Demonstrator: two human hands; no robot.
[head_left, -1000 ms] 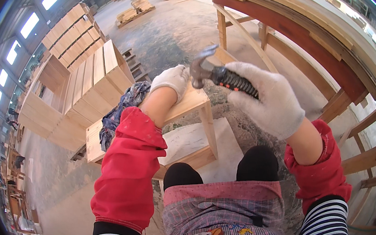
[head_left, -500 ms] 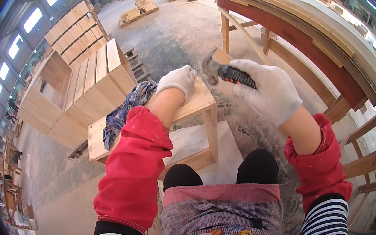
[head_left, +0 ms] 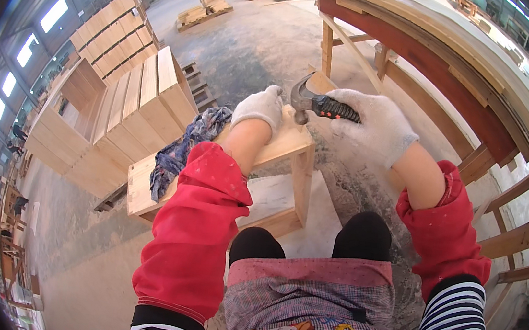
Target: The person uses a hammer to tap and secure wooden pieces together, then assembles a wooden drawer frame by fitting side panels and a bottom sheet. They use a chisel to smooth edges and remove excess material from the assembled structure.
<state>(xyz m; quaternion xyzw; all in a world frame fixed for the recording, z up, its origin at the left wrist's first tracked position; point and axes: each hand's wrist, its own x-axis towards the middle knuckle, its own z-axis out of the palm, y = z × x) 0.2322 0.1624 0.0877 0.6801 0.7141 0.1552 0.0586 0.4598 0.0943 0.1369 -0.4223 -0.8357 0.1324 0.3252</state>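
My right hand (head_left: 378, 127), in a pale work glove, is wrapped round the black grip of a claw hammer (head_left: 303, 99). The hammer's striking face is down at the far right corner of an open wooden box (head_left: 296, 141), close to or touching the top board; I cannot tell which. On that same board, left of the hammer head, my gloved left hand (head_left: 259, 111) is closed with its fingers curled. Whatever those fingers may hold is hidden. A crumpled blue-grey patterned cloth (head_left: 192, 140) lies over the box beside my left forearm.
Pale wooden drawer-like boxes (head_left: 131, 107) stand stacked to the left, partly on a pallet (head_left: 195, 85). A long workbench (head_left: 415, 45) with a reddish side runs along the right. Further off, a wood pile (head_left: 207, 10) sits on the concrete floor (head_left: 252, 40).
The hammer head has come down to the box corner and its blur has gone. My left hand stays closed on the board. The whole view has shifted slightly.
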